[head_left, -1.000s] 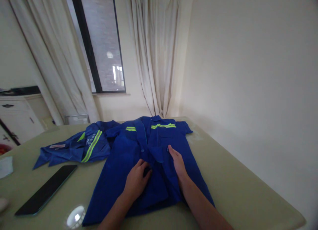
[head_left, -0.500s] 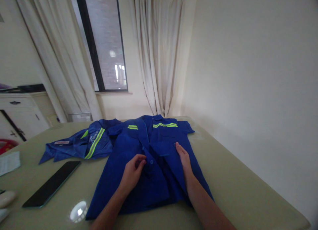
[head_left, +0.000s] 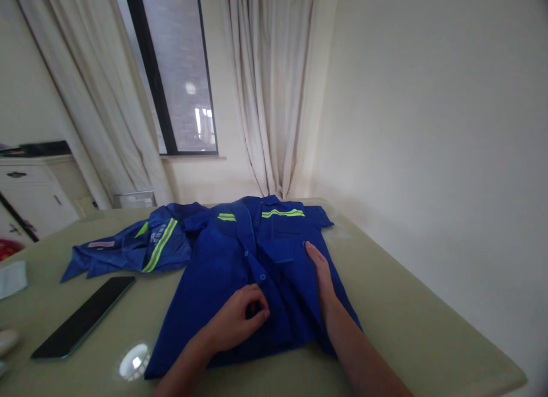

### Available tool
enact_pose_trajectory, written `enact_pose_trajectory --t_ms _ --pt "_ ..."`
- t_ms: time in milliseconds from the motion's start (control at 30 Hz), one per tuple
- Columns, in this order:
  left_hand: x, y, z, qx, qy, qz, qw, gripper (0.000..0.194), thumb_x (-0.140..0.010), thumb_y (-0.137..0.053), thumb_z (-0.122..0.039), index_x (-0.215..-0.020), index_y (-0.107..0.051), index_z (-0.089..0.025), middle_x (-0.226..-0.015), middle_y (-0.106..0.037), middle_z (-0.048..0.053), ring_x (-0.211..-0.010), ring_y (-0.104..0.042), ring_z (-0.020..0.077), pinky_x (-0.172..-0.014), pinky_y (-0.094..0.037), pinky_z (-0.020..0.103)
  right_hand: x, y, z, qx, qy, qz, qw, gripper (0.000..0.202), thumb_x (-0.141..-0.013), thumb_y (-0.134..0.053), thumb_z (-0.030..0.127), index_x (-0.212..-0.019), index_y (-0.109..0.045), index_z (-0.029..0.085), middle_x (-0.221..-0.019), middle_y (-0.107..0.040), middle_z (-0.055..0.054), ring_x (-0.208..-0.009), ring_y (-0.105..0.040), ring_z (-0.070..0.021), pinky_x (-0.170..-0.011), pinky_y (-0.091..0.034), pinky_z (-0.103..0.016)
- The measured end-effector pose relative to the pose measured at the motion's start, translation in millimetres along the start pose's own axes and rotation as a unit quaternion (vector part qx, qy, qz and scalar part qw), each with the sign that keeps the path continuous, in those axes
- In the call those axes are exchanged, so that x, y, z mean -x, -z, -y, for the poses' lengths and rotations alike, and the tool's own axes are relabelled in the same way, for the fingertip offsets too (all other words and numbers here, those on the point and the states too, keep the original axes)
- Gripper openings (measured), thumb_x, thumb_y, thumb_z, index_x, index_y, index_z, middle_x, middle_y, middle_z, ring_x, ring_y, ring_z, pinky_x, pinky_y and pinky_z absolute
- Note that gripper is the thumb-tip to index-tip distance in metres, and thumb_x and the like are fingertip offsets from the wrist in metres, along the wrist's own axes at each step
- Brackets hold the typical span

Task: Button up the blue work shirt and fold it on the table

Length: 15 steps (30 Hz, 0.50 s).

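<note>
A blue short-sleeved work shirt [head_left: 214,271] lies spread on the table, collar at the far end, with yellow-green reflective stripes across its chest. Its front is undone, and buttons show along the left-hand edge. My left hand [head_left: 242,317] is over that edge, below a button [head_left: 262,277]. Its thumb and fingers are curled together at the tips; whatever is between them is hidden. My right hand [head_left: 320,271] rests on the right front panel, fingers stretched out beside a round button [head_left: 303,244]. Its thumb is out of sight.
Another blue garment [head_left: 128,248] with a reflective stripe lies crumpled at the left. Nearer stands a dark flat phone-like slab [head_left: 85,317], with a round shiny disc [head_left: 133,361] beside it. White paper [head_left: 12,278] is at the far left. A wall [head_left: 428,128] borders the table's right side.
My left hand has moved down and right along the shirt's front edge, away from the button. My right hand stays nearly in place on the panel. The view has shifted slightly.
</note>
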<state>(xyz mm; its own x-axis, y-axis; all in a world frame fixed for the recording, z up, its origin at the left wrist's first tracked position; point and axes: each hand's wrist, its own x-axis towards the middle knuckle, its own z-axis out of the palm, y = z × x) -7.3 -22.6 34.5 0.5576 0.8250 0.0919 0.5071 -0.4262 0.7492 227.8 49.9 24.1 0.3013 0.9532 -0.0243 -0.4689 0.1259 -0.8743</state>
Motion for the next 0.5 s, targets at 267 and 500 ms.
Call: enact_pose_trajectory --t_ms 267,500 --pt "0 -19.6 -12 -0.102 -0.034 0.026 0.994 0.007 -0.087 -0.062 -0.021 -0.090 -0.066 -0.027 -0.094 -0.066 -0.001 -0.093 -0.060 0.0186 -0.090 -0.041 0.034 14 -14 -2 0.018 -0.010 0.004 1.000 0.048 -0.057 -0.090 0.054 -0.087 -0.076 0.019 -0.077 -0.076 -0.002 -0.083 -0.072 -0.0246 -0.077 -0.058 -0.034" --pt "-2 -22.7 -5 -0.115 -0.018 0.020 0.993 0.035 -0.072 -0.084 -0.039 -0.101 -0.067 -0.027 -0.107 -0.066 0.001 -0.103 -0.059 0.0240 -0.093 -0.041 0.035 17 -18 -2 0.001 -0.014 0.016 1.000 0.049 -0.055 -0.091 0.055 -0.084 -0.074 0.019 -0.074 -0.075 -0.001 -0.077 -0.071 -0.0227 -0.070 -0.056 -0.031"
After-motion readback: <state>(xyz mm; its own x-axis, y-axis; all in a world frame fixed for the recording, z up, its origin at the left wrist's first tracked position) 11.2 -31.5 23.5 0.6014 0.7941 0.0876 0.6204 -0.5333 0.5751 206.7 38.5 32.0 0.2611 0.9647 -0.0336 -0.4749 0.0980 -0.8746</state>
